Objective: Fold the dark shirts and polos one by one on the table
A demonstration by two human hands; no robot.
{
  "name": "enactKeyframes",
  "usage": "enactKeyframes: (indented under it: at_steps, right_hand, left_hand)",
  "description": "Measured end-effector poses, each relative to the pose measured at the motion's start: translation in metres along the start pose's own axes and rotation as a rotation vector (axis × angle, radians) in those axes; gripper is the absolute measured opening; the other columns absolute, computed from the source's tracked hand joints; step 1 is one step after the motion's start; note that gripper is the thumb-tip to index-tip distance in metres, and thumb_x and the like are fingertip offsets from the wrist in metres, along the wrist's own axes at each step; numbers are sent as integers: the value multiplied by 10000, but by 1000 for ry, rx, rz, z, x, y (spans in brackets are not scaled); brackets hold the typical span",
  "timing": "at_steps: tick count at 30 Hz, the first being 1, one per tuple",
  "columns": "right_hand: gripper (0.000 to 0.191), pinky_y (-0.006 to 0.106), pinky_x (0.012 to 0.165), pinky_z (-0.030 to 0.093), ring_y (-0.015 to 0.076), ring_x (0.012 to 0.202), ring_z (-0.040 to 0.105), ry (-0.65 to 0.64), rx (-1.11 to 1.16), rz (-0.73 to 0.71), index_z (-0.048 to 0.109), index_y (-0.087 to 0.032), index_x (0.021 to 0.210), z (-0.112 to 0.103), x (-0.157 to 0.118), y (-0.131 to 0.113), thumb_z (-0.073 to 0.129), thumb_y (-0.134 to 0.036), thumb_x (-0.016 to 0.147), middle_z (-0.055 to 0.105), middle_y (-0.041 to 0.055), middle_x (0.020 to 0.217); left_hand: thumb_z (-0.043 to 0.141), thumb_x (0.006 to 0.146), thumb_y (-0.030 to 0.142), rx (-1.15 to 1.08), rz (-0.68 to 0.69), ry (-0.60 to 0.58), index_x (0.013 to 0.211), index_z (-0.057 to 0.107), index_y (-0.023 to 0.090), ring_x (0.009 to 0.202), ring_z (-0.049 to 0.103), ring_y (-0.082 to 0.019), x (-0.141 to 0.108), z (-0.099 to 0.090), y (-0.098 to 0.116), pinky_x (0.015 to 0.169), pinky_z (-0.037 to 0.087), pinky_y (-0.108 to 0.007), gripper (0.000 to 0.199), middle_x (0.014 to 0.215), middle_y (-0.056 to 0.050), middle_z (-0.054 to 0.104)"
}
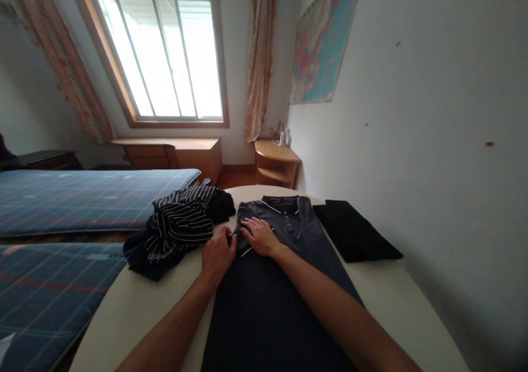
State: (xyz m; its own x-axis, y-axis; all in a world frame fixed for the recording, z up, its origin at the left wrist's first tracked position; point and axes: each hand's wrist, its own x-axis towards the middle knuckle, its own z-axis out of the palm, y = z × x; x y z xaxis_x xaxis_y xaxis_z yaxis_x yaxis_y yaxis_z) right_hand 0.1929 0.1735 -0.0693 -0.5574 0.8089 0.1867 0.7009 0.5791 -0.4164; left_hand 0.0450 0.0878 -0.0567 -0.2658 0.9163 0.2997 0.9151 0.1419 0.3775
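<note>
A dark grey polo shirt (284,300) lies lengthwise on the table, its collar and buttons at the far end. One sleeve with white-edged trim is folded in over its front on the left. My right hand (259,235) rests flat on that folded sleeve, fingers spread and pointing left. At the shirt's left edge, my left hand (219,249) has its fingers curled with the thumb close to them, pinching the fabric there. The fingertips are partly hidden.
The round cream table (136,317) carries a heap of striped and dark clothes (181,223) at left and a folded black garment (355,231) at right. Beds with plaid mattresses (82,201) stand to the left, a wall (433,168) to the right. A corner shelf (278,152) stands beyond.
</note>
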Motion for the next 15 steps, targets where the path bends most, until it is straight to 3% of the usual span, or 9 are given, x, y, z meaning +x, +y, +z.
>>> enactKeyframes:
  at_steps: [3,6,11,15]
  right_hand:
    - [430,356,1084,357,221,1289,522,-8,3,55,632,-217,1259,-10,14,-5,377,-447,1001,621,71,1353]
    - [405,364,952,455,257,1127,633,0,-68,183,650,-208,1185,-22,34,-16,478,-480,939,702,107,1187]
    - [608,391,873,502,319,1101,652,-59,-120,359,555,-185,1288,-27,65,-36,633,-550,808,678,175,1210]
    - [581,405,877,508,337,1117,647,-117,-163,369,542,-181,1317,-22,75,-41,694,-361,786,666,199,1226]
  left_hand:
    - [542,942,316,-16,31,16,987,537,221,802,677,-197,-5,1,6,655,395,-274,105,910,-30,688]
    - [558,921,287,13,66,3,977,533,227,815,678,-209,-9,-1,11,673,400,-281,86,896,-27,685]
    - [522,924,259,64,125,-31,989,543,227,844,682,-212,-13,-4,15,699,407,-282,75,940,-30,695]
    - [490,941,264,111,152,-59,983,565,231,812,682,-212,-15,-4,17,673,399,-279,92,935,-32,703]
